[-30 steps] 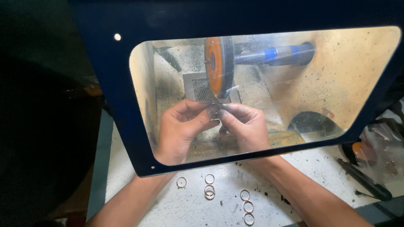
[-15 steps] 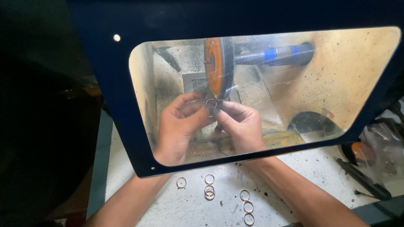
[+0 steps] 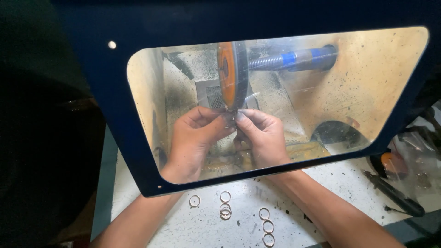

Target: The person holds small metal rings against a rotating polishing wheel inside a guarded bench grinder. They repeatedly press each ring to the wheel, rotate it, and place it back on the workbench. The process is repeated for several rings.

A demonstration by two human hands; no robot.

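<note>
- Ring (image 3: 231,113), a small metal piece mostly hidden by fingertips, sits pinched between both hands right at the lower edge of the wheel (image 3: 233,73).
- Wheel is a dark disc with an orange hub, mounted upright on a threaded shaft with a blue sleeve (image 3: 294,59) running out from the wheel's side.
- Left hand (image 3: 193,140) reaches up to the wheel from below, thumb and forefinger closed narrowly on the ring.
- Right hand (image 3: 262,135) mirrors it just beside, fingertips closed on the same ring, touching the left hand's fingertips.
- Clear shield (image 3: 367,82) in a dark blue frame stands between the camera and the wheel; both hands pass under it.
- White bench (image 3: 321,193) lies below the wheel, nearer the camera, with about 7 loose rings (image 3: 225,196) scattered on it.
- Dark pen-shaped tool (image 3: 395,197) lies on the bench, well apart from the wheel.
- Judgement: good work here calls for a firm 2-handed pinch, light even pressure, and fingertips kept clear of the wheel's rim.
</note>
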